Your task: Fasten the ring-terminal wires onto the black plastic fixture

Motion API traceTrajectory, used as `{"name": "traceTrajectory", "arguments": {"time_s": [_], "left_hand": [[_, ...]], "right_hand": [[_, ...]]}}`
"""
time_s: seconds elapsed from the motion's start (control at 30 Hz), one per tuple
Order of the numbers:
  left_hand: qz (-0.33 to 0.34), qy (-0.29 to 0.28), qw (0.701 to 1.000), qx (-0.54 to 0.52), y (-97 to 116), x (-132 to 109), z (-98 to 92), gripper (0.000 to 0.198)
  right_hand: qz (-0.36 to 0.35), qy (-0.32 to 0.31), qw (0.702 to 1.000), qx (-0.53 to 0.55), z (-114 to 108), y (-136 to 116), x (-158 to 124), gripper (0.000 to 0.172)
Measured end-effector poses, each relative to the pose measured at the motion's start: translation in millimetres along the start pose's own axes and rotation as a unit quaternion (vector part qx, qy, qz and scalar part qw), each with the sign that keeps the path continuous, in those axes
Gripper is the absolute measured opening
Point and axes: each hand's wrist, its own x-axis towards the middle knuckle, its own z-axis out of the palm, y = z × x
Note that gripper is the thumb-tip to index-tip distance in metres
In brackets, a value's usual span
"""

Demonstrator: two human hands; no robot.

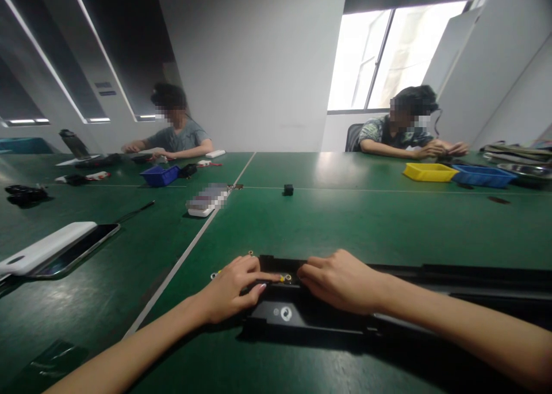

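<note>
It's a workshop — green worktable [366,224], bins [431,174], seated co-workers [187,135].

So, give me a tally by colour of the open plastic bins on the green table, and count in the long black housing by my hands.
Yellow rectangular plastic bin: 1
Blue rectangular plastic bins: 2
Long black housing: 1
Total: 4
</note>
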Motion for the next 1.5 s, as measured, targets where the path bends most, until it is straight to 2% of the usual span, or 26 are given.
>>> {"name": "traceTrajectory", "arguments": {"time_s": [0.83,1.5], "left_hand": [[0.002,0.009,1.000,-0.003,0.8,1.2,0.4,0.035],[-0.002,-0.006,1.000,-0.003,0.2,0.3,-0.2,0.036]], "right_hand": [[0.005,0.000,1.000,0.003,1.0,-1.5,-0.8,0.023],[0.010,-0.004,1.000,0.000,1.6,-4.3,-1.2,0.021]]}}
